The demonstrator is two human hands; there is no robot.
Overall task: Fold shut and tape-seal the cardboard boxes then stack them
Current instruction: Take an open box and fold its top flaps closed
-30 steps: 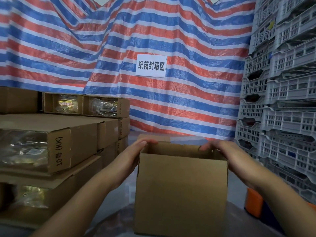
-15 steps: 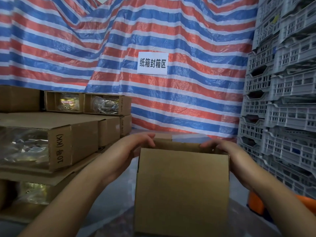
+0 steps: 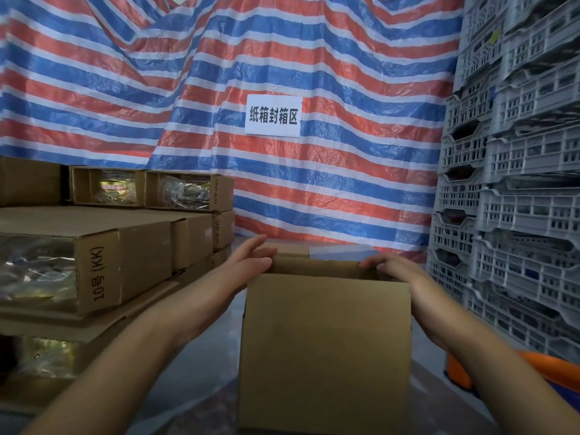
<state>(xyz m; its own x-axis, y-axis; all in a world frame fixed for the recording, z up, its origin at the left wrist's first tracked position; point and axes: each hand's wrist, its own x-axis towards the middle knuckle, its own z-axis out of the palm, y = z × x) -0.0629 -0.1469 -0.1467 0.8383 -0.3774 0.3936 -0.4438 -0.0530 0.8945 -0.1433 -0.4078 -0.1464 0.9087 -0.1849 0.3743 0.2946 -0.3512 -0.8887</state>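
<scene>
Now my left hand presses the box flap with straight fingers, right hand pinches its rim; uneven pushing may tip it.

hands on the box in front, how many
2. The left hand is at the top left corner of the open box, fingers fairly straight. The right hand curls over the top right edge.

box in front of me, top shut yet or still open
Still open. The near wall of the cardboard box stands upright with a dark gap behind its top edge, and the left hand and right hand are at the top corners.
</scene>
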